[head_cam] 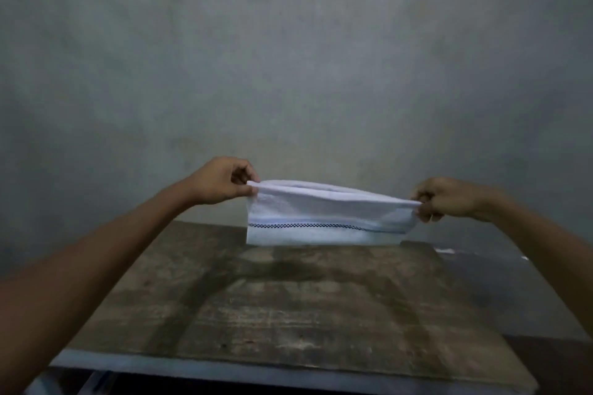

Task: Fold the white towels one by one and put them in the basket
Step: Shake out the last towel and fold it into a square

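Observation:
A white towel (327,218) with a thin dark stitched line and a pale blue stripe near its lower edge hangs folded in the air above the far part of the table. My left hand (221,183) pinches its upper left corner. My right hand (446,199) pinches its upper right corner. The towel is stretched between both hands, and its bottom edge floats just over the table's far edge. No basket is in view.
A worn dark wooden table (288,314) lies below my arms, with a pale front rim. A bare grey wall (288,58) stands close behind it. Small white scraps (446,251) lie on the floor at the right.

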A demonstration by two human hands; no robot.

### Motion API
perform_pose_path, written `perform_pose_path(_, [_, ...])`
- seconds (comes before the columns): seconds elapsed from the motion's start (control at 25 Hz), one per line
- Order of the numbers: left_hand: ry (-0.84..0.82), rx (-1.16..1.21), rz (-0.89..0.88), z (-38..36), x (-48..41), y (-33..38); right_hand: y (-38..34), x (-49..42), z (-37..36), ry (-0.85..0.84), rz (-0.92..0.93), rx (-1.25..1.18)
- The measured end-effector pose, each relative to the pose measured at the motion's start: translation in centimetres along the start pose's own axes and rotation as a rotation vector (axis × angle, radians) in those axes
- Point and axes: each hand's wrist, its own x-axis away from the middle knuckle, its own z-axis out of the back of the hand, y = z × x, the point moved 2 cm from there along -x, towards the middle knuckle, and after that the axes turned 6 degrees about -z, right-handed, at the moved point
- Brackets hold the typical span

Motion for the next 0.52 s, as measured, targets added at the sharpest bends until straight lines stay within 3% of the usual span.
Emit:
perform_pose_path(0.08, [-0.089,-0.007,0.0,2.0,-0.1,1.7,-0.8,1.9,1.7,-0.069,-0.017,0.016])
perform_pose_path(0.12, [-0.061,-0.026,-0.003,2.9,-0.2,2.2,-1.2,2.4,2.4,-0.013,-0.001,-0.01])
perform_pose_path(0.24, [0.184,-0.189,-0.074,4.1,-0.7,3.3,-2.7,2.7,3.7,0.319,0.103,-0.048])
perform_pose_path(0.32, [0.275,-0.253,-0.087,4.0,-0.8,3.8,-3.0,2.7,3.8,0.283,0.106,-0.035])
perform_pose_path(0.4, [0.137,-0.295,-0.068,3.6,-0.3,3.4,-2.7,3.0,3.6,0.134,0.052,-0.026])
perform_pose_path(0.44, [0.032,-0.303,-0.061,3.3,0.1,3.2,-2.5,2.9,3.6,0.149,0.045,-0.033])
perform_pose_path(0.52, [-0.034,-0.275,-0.052,2.6,0.4,2.6,-2.1,2.3,3.4,0.347,0.083,-0.028])
